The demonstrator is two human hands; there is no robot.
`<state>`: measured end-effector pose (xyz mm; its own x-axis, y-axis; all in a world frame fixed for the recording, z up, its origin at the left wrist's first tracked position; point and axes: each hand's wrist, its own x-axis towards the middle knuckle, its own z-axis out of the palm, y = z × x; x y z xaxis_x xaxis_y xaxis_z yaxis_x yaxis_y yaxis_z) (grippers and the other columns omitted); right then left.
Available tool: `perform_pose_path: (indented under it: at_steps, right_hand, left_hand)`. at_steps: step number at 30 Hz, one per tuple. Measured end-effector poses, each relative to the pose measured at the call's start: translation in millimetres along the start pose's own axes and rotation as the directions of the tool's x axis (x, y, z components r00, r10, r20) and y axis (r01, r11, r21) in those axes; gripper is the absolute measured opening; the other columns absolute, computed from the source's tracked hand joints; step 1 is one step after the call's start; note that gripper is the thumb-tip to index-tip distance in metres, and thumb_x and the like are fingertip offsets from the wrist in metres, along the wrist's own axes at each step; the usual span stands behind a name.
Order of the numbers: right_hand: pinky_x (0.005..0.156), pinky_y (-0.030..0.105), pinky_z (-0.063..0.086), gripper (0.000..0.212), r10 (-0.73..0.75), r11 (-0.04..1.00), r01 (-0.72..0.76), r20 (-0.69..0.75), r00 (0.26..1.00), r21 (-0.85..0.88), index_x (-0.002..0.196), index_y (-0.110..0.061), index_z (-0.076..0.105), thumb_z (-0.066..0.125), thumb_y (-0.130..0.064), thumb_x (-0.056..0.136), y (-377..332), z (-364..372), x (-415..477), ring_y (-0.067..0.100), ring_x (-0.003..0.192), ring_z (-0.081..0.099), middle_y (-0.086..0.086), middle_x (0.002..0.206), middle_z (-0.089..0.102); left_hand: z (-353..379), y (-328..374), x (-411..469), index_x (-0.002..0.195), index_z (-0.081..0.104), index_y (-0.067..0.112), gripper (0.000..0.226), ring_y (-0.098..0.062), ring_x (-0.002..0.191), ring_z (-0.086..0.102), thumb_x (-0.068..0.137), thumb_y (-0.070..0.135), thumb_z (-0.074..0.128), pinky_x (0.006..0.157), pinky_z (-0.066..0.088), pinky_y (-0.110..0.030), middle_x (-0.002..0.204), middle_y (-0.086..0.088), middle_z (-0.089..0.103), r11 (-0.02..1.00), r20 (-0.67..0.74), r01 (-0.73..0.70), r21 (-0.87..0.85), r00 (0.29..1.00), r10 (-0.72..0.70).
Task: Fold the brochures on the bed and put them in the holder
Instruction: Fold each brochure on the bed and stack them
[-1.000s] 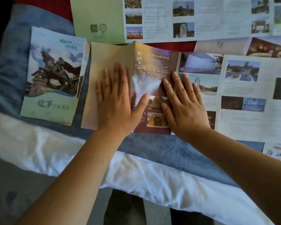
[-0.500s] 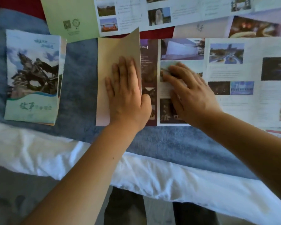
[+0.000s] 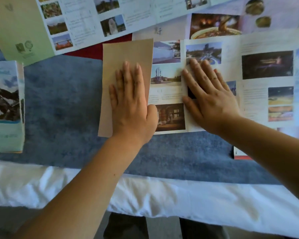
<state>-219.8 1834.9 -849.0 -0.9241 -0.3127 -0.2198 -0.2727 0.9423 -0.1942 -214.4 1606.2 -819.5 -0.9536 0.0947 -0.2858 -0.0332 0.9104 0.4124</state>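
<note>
Blue blanket (image 3: pixel 62 104) bears a brochure (image 3: pixel 167 78) — tan flap, photo panels.

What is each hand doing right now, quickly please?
Left hand: open, pressing flat on the tan folded panel.
Right hand: open, pressing flat on the unfolded pages.

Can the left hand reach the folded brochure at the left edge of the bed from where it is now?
Probably yes. Only bare blue blanket lies between the left hand, flat on the tan panel, and the folded brochure. It must lift off the panel first.
</note>
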Motion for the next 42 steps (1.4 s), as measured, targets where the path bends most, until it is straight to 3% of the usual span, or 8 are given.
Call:
perform_pose_path:
  at_steps: [7,10,14,18,22,26,32,42]
  right_hand:
    - [0.131,0.041,0.004,0.065,0.040,0.998,-0.037,-0.069,0.997,0.042,0.166,-0.014,0.007,0.022,-0.045,0.111,-3.0,4.0,-0.4,0.021,0.160,-0.002,0.004,0.174,0.001]
    - [0.131,0.042,0.006,0.061,0.013,0.998,-0.007,-0.101,0.995,0.066,0.165,-0.011,0.016,0.027,-0.039,0.111,0.8,1.4,-2.7,0.024,0.160,0.004,0.008,0.173,0.009]
    - [0.129,0.052,0.005,0.061,0.075,0.997,-0.077,-0.166,0.983,-0.002,0.163,-0.019,0.030,0.031,-0.047,0.109,20.5,-1.7,-17.0,0.036,0.159,0.009,0.015,0.171,0.016]
    - [0.128,0.056,0.001,0.063,0.127,0.986,-0.141,-0.150,0.981,-0.086,0.165,-0.033,0.016,0.024,-0.056,0.108,42.4,1.0,-36.9,0.035,0.160,0.002,0.010,0.174,0.006]
    - [0.128,0.057,0.005,0.063,0.139,0.986,-0.152,-0.161,0.977,-0.074,0.166,-0.033,0.013,0.023,-0.056,0.108,45.0,8.3,-39.6,0.034,0.160,0.001,0.010,0.174,0.004]
    - [0.128,0.056,0.005,0.063,0.153,0.984,-0.166,-0.167,0.974,-0.070,0.166,-0.034,0.010,0.021,-0.057,0.108,43.0,12.7,-38.3,0.034,0.160,-0.001,0.010,0.174,0.002]
    - [0.128,0.057,0.004,0.063,0.152,0.986,-0.160,-0.156,0.976,-0.039,0.166,-0.033,0.010,0.021,-0.056,0.108,34.8,13.6,-37.8,0.035,0.160,-0.001,0.011,0.174,0.002]
    - [0.129,0.051,0.000,0.065,0.089,0.996,-0.088,-0.062,0.994,0.025,0.166,-0.031,0.008,0.020,-0.057,0.108,-34.4,18.0,-18.3,0.033,0.160,-0.006,0.012,0.174,-0.004]
  left_hand:
    - [21.9,40.3,2.2,0.164,-0.004,0.014,0.089,-0.035,0.158,-0.014,0.084,0.032,0.029,0.127,-0.008,-0.054,0.171,-0.016,-0.012,0.990,0.044,-0.003,0.143,0.999,-0.004]
    - [27.7,51.5,2.2,0.164,-0.003,0.014,0.089,-0.036,0.158,-0.012,0.082,0.034,0.025,0.127,-0.006,-0.056,0.171,-0.017,-0.010,0.978,0.057,-0.014,0.210,0.998,0.002]
    - [31.8,63.1,7.1,0.164,-0.006,0.014,0.093,-0.036,0.158,-0.013,0.076,0.039,0.012,0.126,-0.009,-0.055,0.171,-0.017,-0.012,0.977,0.067,0.011,0.213,0.997,-0.026]
    - [38.2,70.2,16.6,0.163,-0.012,0.014,0.091,-0.035,0.157,-0.018,0.079,0.042,0.012,0.125,-0.014,-0.050,0.170,-0.016,-0.018,0.979,0.100,0.007,0.202,0.995,-0.028]
    - [49.3,76.4,22.0,0.163,-0.010,0.014,0.088,-0.037,0.156,-0.018,0.090,0.049,0.023,0.126,-0.011,-0.052,0.169,-0.020,-0.020,0.981,0.090,0.005,0.196,0.996,-0.023]
    - [57.5,72.4,21.9,0.165,-0.003,0.015,0.081,-0.038,0.158,-0.011,0.099,0.058,0.018,0.127,-0.006,-0.052,0.170,-0.021,-0.013,0.973,0.006,-0.008,0.231,1.000,0.007]
    - [58.1,40.5,17.8,0.166,0.010,0.025,0.069,-0.032,0.159,0.000,0.105,0.054,0.022,0.129,0.004,-0.048,0.173,-0.013,0.001,0.943,-0.056,-0.161,0.292,0.981,0.185]
    - [33.4,-37.3,4.8,0.165,0.013,0.024,0.069,-0.032,0.159,0.003,0.105,0.052,0.028,0.128,0.004,-0.050,0.173,-0.012,0.006,0.927,-0.097,-0.140,0.348,0.978,0.184]
